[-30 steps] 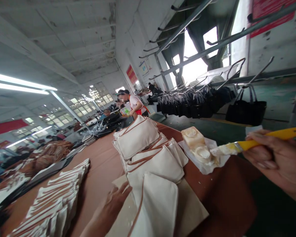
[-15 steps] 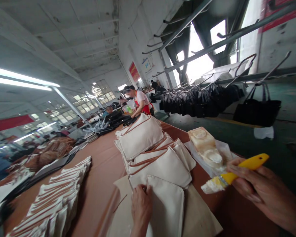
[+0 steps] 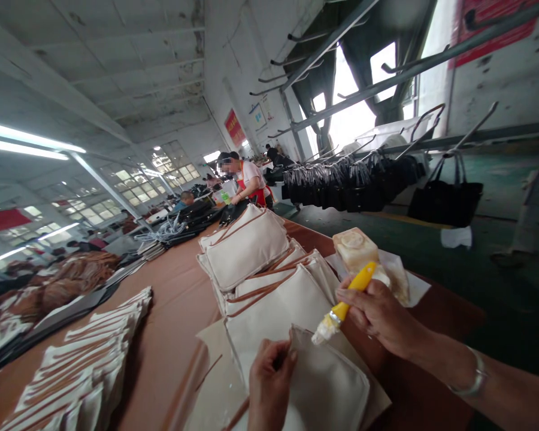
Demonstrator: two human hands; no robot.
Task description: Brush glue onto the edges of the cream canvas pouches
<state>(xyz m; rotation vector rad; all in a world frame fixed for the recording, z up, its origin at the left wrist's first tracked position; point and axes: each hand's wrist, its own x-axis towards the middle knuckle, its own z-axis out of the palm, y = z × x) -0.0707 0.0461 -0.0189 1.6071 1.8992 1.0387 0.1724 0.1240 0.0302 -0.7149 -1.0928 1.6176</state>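
Note:
My left hand (image 3: 272, 380) pinches the upper left corner of a cream bag panel (image 3: 330, 380), lifting that edge off the brown sheet of paper under it. In my right hand (image 3: 377, 305) is a brush with a yellow handle (image 3: 359, 284). White paste coats its bristles (image 3: 326, 329), which hover just above the panel's top edge. Behind my right hand stands a paste-smeared plastic container (image 3: 354, 248), partly hidden by the hand and brush. A pile of cream bag pieces (image 3: 247, 248) with brown trim lies just beyond the panel.
Along the left of the brown table (image 3: 175, 311) runs a row of overlapping cream pieces (image 3: 85, 359). Black bags (image 3: 444, 191) hang from a metal rack on the right. A person in a red apron (image 3: 251, 179) bends over the table's far end.
My right hand has brought the brush left, from beside the container to over the panel's edge. My left hand has raised the panel's corner. The view has shifted slightly right.

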